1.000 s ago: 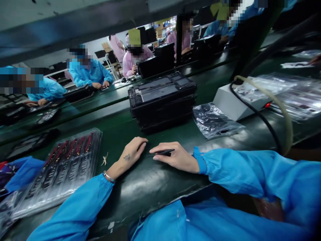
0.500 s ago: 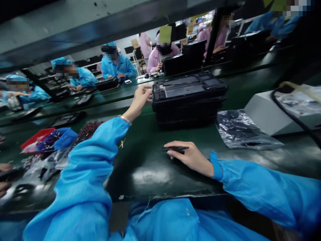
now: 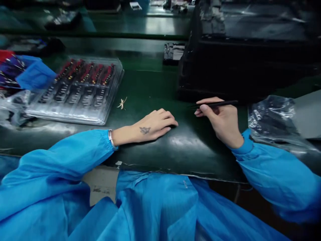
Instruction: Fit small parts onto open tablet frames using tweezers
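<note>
My left hand (image 3: 156, 126) rests palm down on the dark green worktop (image 3: 147, 83), fingers loosely stretched forward and nothing visible in them. Between the thumb and fingers of my right hand (image 3: 223, 120) is a pair of black tweezers (image 3: 224, 103), held nearly level with the tips pointing left. Just beyond that hand stands a tall black stack of cases or trays (image 3: 238, 67). Left of my left hand lies a small bundle of pale strips (image 3: 122, 103). Farther left is a clear plastic tray (image 3: 97, 115) filled with rows of small red-and-black parts.
A blue bin (image 3: 36, 75) and a red bin (image 3: 6, 55) sit at the far left beside crumpled plastic bags (image 3: 17, 103). On the right lie a clear bag (image 3: 273, 115) and a grey box (image 3: 309, 113). A small black part (image 3: 173, 53) lies behind, left of the stack.
My left hand has come away from the stack and down onto the worktop. My right hand still grips the tweezers, now closer to the stack. The view has tilted down.
</note>
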Available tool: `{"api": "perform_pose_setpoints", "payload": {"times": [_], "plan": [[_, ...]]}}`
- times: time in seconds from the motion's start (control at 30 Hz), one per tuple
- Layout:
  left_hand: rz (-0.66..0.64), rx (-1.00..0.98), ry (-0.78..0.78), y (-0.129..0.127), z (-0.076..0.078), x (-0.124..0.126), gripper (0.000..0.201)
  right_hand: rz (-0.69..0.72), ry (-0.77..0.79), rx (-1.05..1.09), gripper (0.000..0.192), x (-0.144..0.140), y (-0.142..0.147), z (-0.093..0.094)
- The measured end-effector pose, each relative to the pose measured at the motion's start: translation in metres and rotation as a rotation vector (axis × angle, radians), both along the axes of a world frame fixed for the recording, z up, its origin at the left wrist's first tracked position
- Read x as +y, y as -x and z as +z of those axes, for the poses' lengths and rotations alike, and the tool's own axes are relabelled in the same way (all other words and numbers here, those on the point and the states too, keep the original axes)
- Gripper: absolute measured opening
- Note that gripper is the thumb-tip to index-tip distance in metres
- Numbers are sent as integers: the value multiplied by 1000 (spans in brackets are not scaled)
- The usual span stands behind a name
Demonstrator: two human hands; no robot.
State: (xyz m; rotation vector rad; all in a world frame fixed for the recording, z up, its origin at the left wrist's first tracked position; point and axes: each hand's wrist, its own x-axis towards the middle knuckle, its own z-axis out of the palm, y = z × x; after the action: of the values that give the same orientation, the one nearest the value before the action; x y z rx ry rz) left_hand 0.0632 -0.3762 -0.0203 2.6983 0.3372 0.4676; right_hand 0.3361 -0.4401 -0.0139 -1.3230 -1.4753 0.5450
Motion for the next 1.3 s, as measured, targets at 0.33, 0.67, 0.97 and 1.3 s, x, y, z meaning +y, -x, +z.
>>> {"api": "perform_pose_setpoints", "payload": {"times": [0.33,0.67,0.97,1.3], "plan": [[9,66,-9,-3,2,-1,28,-31,44,-74,22,1,-7,-8],[10,55,11,-3,4,-2,28,-27,50,-132,22,1,-4,-6],[-4,73,-93,-4,-3,5,30,-17,-42,-38,22,5,-1,-4],[-338,307,-589,-103,32,-14,32,-251,-552,-297,22,-202,-47,41]]}}
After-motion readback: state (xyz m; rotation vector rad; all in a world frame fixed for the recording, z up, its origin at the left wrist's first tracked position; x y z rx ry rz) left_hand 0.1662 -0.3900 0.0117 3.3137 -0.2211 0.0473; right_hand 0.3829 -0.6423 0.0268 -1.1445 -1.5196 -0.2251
